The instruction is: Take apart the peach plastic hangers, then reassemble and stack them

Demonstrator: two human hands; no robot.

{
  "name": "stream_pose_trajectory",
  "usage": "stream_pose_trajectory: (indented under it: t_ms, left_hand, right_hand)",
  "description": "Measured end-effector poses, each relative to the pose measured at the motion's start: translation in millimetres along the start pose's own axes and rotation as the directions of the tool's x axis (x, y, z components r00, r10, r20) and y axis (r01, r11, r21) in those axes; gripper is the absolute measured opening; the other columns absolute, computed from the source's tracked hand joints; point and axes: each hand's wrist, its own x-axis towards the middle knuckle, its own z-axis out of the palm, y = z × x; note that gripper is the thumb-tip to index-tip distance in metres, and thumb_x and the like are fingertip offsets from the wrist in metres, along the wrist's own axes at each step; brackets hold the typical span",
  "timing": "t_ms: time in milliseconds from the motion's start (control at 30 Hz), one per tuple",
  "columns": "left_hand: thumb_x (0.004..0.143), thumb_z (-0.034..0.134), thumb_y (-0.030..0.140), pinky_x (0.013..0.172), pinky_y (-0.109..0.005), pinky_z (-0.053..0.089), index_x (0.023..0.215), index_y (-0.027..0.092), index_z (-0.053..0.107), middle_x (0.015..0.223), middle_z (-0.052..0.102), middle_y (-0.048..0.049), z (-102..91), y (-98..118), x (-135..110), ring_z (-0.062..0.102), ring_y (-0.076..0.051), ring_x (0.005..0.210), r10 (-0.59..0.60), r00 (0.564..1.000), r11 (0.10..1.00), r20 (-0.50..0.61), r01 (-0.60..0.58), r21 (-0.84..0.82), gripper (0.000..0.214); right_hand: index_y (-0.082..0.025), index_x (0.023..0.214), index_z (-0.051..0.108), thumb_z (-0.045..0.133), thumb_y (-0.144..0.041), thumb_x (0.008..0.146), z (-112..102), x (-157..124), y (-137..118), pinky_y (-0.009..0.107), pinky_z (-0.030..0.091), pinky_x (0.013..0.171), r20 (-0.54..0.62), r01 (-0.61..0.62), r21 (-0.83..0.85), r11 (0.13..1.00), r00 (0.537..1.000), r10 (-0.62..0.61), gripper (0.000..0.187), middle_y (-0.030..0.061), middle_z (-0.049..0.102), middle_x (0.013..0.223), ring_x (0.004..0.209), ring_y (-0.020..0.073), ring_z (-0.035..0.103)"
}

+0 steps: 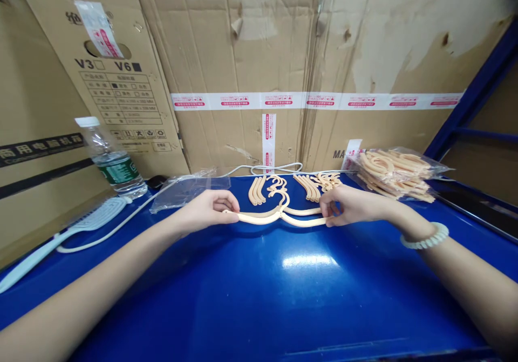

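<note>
A cream plastic clothes hanger (259, 220) with two curved arms meeting at a middle joint is stretched between my hands. My left hand (212, 209) pinches the tip of its left arm. Its right arm's tip is between the thumb and fingers of my right hand (338, 205). Close behind lies a second pair of similar cream arms (303, 211); a curved hook (282, 193) rises at the middle, and I cannot tell which pair it joins. Farther back are loose curved hanger arms (257, 190), more arms (306, 188) and a cluster of small hooks (276, 181).
Plastic bags of cream parts (396, 173) are stacked at the back right. On the left stand a water bottle (115, 162) and a pale hairbrush (97, 216), near a white cable (109, 238) and clear bag (182, 192). Cardboard (243, 54) walls the blue table (243, 297).
</note>
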Motion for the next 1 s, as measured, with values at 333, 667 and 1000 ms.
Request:
stream_pose_trajectory:
  t_ms: [333, 667, 1000]
  left_hand:
    - [0.08, 0.057, 0.021, 0.071, -0.037, 0.04, 0.077, 0.019, 0.057, 0.081, 0.057, -0.0037, 29.3, 0, -12, 0.053, -0.024, 0.079, 0.324, 0.946, 0.736, 0.018, -0.264, 0.623, 0.004]
    - [0.088, 0.055, 0.02, 0.096, -0.041, 0.045, 0.096, 0.02, 0.055, 0.118, 0.06, -0.0105, 41.4, -15, -9, 0.054, -0.027, 0.113, 0.432, 0.9, 0.642, 0.052, -0.347, 0.683, 0.008]
    - [0.089, 0.052, 0.018, 0.093, -0.044, 0.048, 0.106, 0.018, 0.058, 0.112, 0.065, -0.0103, 42.3, -22, -4, 0.059, -0.027, 0.107, 0.437, 0.899, 0.676, 0.004, -0.331, 0.659, 0.019]
  right_hand:
    - [-0.016, 0.081, 0.068, 0.07, -0.026, 0.073, 1, -2, -12, 0.025, 0.042, 0.056, 0.037, -0.119, -0.077, 0.99, 0.992, 0.122, 0.013, 0.0033, 0.067, 0.072, 0.064, 0.017, 0.061]
    - [-0.018, 0.072, 0.063, 0.065, -0.023, 0.077, 9, 5, -17, 0.023, 0.037, 0.052, -0.005, -0.119, -0.108, 0.987, 0.993, 0.119, 0.007, -0.0001, 0.063, 0.064, 0.056, 0.0131, 0.055]
    - [-0.015, 0.103, 0.061, 0.068, -0.027, 0.075, 12, 4, -14, 0.029, 0.043, 0.063, -0.137, -0.11, -0.177, 0.978, 0.987, 0.086, 0.03, 0.0068, 0.063, 0.093, 0.068, 0.0169, 0.058]
